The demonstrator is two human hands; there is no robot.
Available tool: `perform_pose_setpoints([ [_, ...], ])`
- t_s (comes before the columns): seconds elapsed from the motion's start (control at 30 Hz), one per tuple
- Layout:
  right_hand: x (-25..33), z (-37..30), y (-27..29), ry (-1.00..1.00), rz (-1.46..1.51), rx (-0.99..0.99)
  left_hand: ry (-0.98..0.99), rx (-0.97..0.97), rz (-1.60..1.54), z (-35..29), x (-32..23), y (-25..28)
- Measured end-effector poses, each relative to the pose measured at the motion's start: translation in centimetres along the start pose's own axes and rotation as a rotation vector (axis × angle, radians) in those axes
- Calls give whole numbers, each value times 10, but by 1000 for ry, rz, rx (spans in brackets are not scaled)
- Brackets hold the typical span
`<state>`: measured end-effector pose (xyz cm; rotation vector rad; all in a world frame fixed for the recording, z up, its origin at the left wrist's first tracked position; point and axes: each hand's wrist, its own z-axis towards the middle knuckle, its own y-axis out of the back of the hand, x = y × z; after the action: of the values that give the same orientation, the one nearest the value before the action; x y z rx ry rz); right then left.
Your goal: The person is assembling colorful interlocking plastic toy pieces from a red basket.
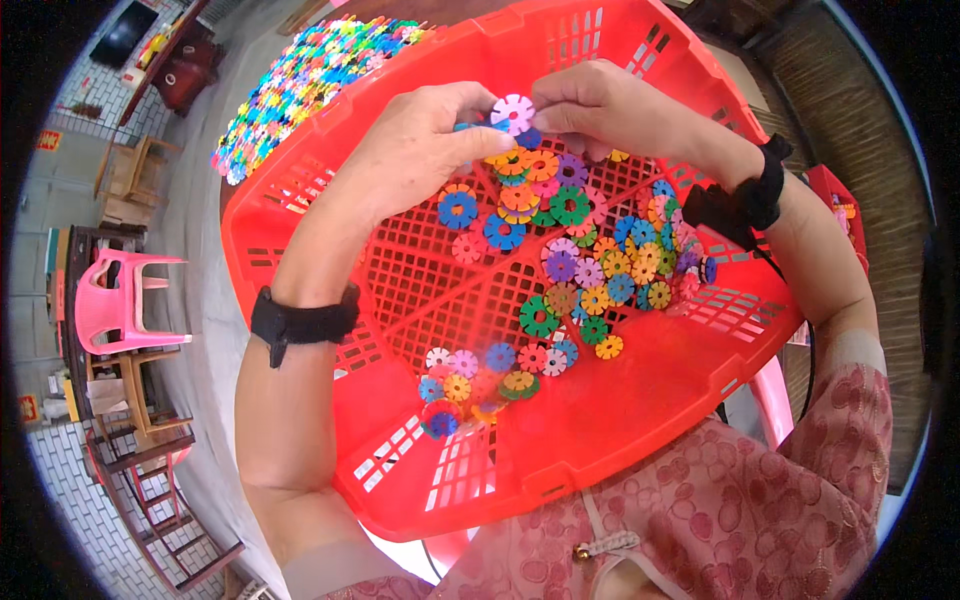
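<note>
A small red square sign with yellow marks (48,140) hangs on the far-left wall. A similar red-and-yellow square sign (28,407) sits lower on that wall.

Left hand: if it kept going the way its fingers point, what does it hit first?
The left hand points right, pinching a pale pink snowflake-shaped plastic disc. Straight on, it would likely meet the right hand's fingertips first, which grip that same disc; depth looks matched.

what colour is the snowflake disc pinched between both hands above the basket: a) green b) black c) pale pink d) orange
c: the disc held between the left hand and right hand is pale pink, above the red basket.
</note>
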<state>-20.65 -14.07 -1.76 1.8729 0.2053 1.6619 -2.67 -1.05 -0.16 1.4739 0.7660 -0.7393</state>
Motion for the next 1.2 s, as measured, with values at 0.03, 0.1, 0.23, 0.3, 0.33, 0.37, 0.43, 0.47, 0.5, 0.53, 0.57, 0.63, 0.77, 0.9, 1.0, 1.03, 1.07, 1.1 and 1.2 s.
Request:
perform_pose_setpoints([
  [0.03,-13,3,3,162,-220,-3,-48,-2,186,1,5,2],
  [0.1,-24,4,6,366,-608,-14,-76,-10,485,3,8,3],
  [0.23,-40,2,0,355,-798,18,-121,3,564,8,21,6],
  [0.3,-38,1,-8,236,-954,10,-128,5,556,8,24,5],
  [0.33,-35,-1,-12,238,-952,14,-139,4,552,8,25,5],
  [0.37,-30,-3,-18,288,-927,84,-136,4,550,8,25,4],
  [0.43,-28,-4,-30,450,-826,220,-164,-2,541,9,27,4],
  [0.47,-28,-5,-37,452,-824,221,-162,-3,542,9,28,4],
  [0.5,-26,-7,-44,475,-787,325,-166,-10,547,9,29,4],
  [0.53,-25,-10,-49,498,-749,428,-170,-17,554,9,29,4],
  [0.57,-25,-14,-52,516,-759,465,-170,-17,553,9,29,4],
  [0.63,-30,-17,-55,511,-749,459,-187,-13,539,9,29,3],
  [0.77,-34,-17,-58,561,-729,495,-184,-17,539,10,29,0],
  [0.9,-44,-22,-66,561,-763,487,-152,-6,540,10,27,2],
  [1.0,-53,-23,-72,571,-781,471,-146,5,505,11,25,2],
  [1.03,-55,-22,-72,561,-799,443,-142,7,467,11,24,2],
  [1.07,-56,-21,-72,550,-818,416,-146,2,473,10,23,2],
  [1.1,-54,-20,-73,556,-824,412,-127,-12,413,9,23,2],
  [1.2,-47,-23,-75,530,-810,462,-83,-20,360,9,24,4],
])
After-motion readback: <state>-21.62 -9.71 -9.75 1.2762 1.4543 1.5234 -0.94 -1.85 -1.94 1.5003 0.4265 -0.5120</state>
